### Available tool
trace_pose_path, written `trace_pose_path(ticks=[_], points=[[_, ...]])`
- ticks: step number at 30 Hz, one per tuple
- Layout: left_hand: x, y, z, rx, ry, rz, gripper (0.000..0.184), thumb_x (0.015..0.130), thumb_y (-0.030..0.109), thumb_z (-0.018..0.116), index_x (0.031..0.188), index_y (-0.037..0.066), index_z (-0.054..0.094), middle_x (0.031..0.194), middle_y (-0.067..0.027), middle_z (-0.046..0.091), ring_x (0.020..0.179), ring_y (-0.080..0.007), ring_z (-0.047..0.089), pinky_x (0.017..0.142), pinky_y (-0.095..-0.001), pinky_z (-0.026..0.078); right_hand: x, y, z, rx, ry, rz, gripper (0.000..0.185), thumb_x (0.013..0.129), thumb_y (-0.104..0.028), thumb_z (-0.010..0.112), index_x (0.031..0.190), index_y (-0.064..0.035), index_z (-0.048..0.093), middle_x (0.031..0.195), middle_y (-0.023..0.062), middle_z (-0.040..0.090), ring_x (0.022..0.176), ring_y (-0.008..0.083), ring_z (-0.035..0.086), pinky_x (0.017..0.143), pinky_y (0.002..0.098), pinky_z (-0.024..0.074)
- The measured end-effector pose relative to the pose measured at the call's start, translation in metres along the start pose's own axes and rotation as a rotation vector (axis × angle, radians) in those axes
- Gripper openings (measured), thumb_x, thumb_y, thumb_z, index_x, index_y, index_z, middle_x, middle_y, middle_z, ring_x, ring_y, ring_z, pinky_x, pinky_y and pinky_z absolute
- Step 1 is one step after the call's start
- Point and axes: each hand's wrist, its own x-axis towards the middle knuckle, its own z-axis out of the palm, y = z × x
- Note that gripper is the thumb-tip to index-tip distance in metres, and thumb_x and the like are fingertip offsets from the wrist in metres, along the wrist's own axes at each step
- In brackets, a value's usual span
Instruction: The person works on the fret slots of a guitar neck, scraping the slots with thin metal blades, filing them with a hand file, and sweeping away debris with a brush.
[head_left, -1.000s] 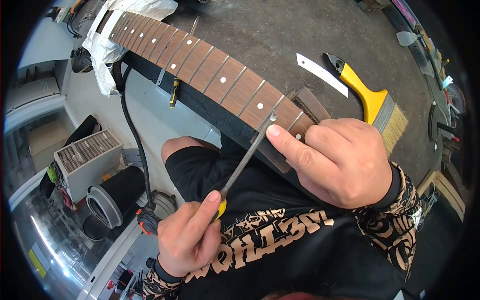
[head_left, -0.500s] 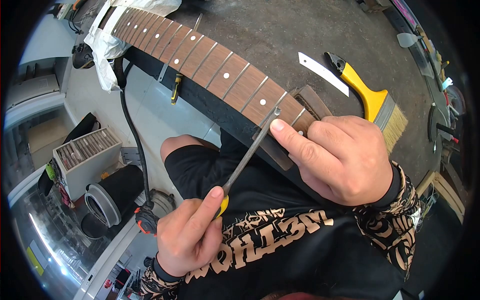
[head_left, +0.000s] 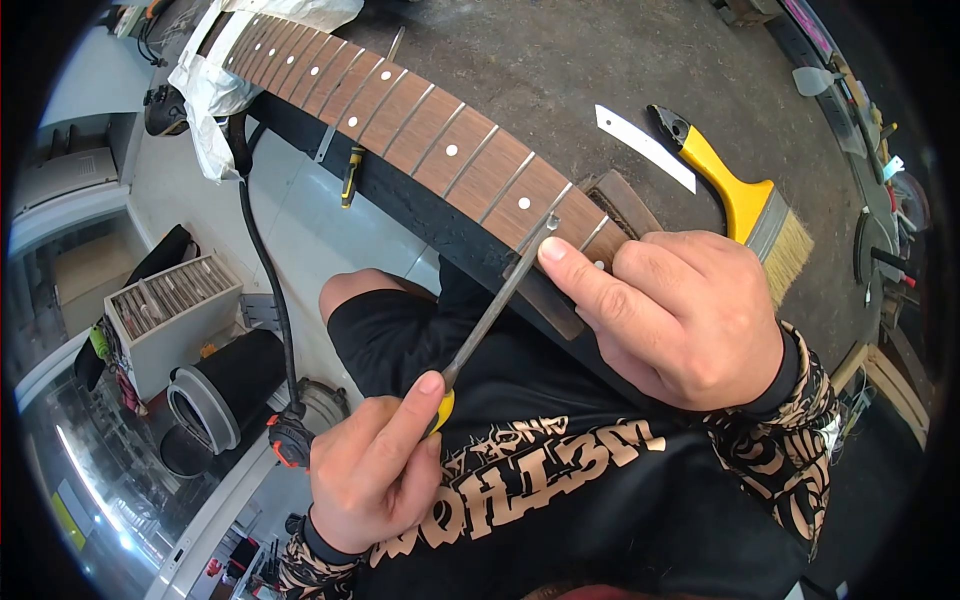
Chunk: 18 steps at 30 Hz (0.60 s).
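A metal file [head_left: 492,322] slants up to the frets at the near end of a guitar neck [head_left: 430,140]. My left hand [head_left: 375,465] is closed round its yellow handle [head_left: 443,410], index finger stretched along it. At the file's tip, beside a fret and the edge of the fretboard, lies an extended finger of my right hand [head_left: 680,315]. The other right-hand fingers are curled over the neck's end and hide part of it. Metal frets and white dot inlays run along the brown fretboard. A small pale fleck [head_left: 553,222] shows by the tip.
Right of the neck, a yellow-handled brush [head_left: 735,195] and a curved white strip [head_left: 645,150] lie on the dark worktop [head_left: 520,70]. A brown block [head_left: 625,200] sits under the neck. A small yellow-handled tool [head_left: 351,178] lies along the bench edge. A black cable [head_left: 262,260] hangs left.
Almost nothing differs. Both hands and the file keep the same place, with only a tiny shift to the left in view.
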Motion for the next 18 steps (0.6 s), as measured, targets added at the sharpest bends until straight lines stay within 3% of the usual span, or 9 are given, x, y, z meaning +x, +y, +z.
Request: trace_pose_path(ticks=[2,5,8,18], points=[[-0.0001,-0.0002,0.0025,-0.023,0.001,-0.006,0.07,0.086,-0.009,0.075,0.156,-0.001,0.069,0.081,-0.0124,0.06,0.064,-0.0282,0.057,0.06,-0.0387,0.045,-0.0003,0.0002,0.0012,-0.001,0.001,0.004,0.075,0.07,-0.001,0.083,0.145,0.0011,0.078,0.08,0.0049,0.055,0.064,0.0219,0.062,0.056,0.0385,0.0489],[-0.0018,0.0004,0.0,-0.012,-0.007,-0.012,0.071,0.087,-0.009,0.075,0.157,-0.001,0.069,0.082,-0.0123,0.061,0.064,-0.0281,0.058,0.06,-0.0392,0.045,0.0006,0.0,0.0002,0.0,-0.003,0.003,0.076,0.07,-0.001,0.083,0.145,0.0012,0.077,0.08,0.005,0.055,0.064,0.0222,0.061,0.056,0.0387,0.0486],[-0.0004,-0.0007,-0.0001,0.034,-0.002,0.004,0.069,0.084,-0.006,0.079,0.153,0.0,0.074,0.088,-0.0102,0.072,0.065,-0.0234,0.067,0.058,-0.0346,0.055,0.0012,-0.0012,-0.0015,0.006,-0.017,0.012,0.076,0.07,-0.002,0.083,0.145,0.0013,0.077,0.08,0.0051,0.055,0.064,0.0226,0.061,0.056,0.0389,0.0488],[-0.0004,-0.0032,0.0046,0.025,0.016,0.016,0.07,0.085,-0.006,0.079,0.155,0.001,0.073,0.091,-0.0102,0.073,0.066,-0.0235,0.069,0.059,-0.0349,0.056,0.0028,-0.002,-0.003,0.002,-0.031,0.005,0.075,0.07,-0.002,0.082,0.145,0.0024,0.077,0.079,0.0049,0.054,0.065,0.0238,0.062,0.057,0.0391,0.0498]])
